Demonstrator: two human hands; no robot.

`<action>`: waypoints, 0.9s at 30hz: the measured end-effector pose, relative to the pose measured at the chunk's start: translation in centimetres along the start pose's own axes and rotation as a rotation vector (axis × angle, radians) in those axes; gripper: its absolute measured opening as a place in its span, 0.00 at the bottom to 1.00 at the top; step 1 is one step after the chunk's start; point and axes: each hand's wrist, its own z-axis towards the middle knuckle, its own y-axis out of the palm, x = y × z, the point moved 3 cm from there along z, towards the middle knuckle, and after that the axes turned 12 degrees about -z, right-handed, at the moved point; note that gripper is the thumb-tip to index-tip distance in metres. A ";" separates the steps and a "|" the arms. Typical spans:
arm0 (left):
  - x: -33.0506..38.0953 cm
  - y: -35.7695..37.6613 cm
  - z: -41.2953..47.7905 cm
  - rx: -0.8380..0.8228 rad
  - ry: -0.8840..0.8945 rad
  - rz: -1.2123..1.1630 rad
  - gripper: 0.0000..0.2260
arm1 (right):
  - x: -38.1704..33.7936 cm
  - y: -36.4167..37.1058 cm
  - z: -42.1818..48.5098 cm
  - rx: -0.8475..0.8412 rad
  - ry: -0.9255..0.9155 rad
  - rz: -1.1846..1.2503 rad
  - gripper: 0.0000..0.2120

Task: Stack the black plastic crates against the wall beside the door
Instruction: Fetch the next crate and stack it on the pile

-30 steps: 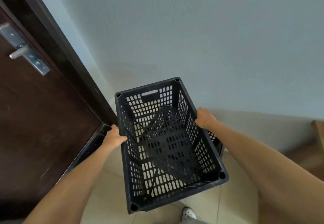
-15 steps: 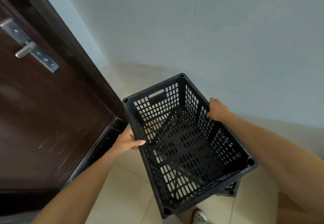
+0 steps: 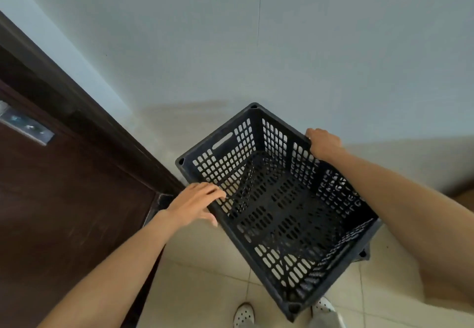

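Crate (image 3: pixel 282 212) in mid-air over tiled floor (image 3: pixel 205 263), black, empty, turned askew to wall (image 3: pixel 282 45), left corner near the frame of door (image 3: pixel 64 199). Held firmly on one side only: right hand (image 3: pixel 324 144) curled over the far long rim. Left hand (image 3: pixel 195 203) merely laid on the opposite rim, fingers spread and nearly straight, no real clasp. Beneath, at lower right, a corner of what looks like second crate (image 3: pixel 364 253), mostly hidden.

Likely trouble: lopsided support. With a single firm clasp, could swing or sag on the left and twist out of the right fingers. Skewed heading another hazard: lowered like this, would probably land crosswise on the one below, perched rather than seated, and prone to slide off. Far corner close to wall; may scrape or jam there if pushed forward before being squared. Shoes (image 3: pixel 243 315) right under the near end, so toes exposed to any fall. Safer, probably: clasp properly with the left, square to wall, then lower.
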 end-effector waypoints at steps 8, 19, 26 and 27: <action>-2.3 4.0 -0.3 -0.019 0.329 0.227 0.36 | -3.1 1.3 -4.8 0.087 0.127 -0.057 0.25; -0.5 1.0 1.2 0.321 0.628 0.381 0.15 | -10.2 6.3 -17.8 -0.261 -0.140 0.135 0.27; 1.7 -0.8 2.2 0.304 0.637 0.395 0.15 | -16.7 5.9 -23.7 -0.289 -0.126 0.392 0.35; 1.9 -0.5 2.0 0.296 0.639 0.403 0.16 | -16.9 6.3 -24.5 -0.254 -0.113 0.342 0.32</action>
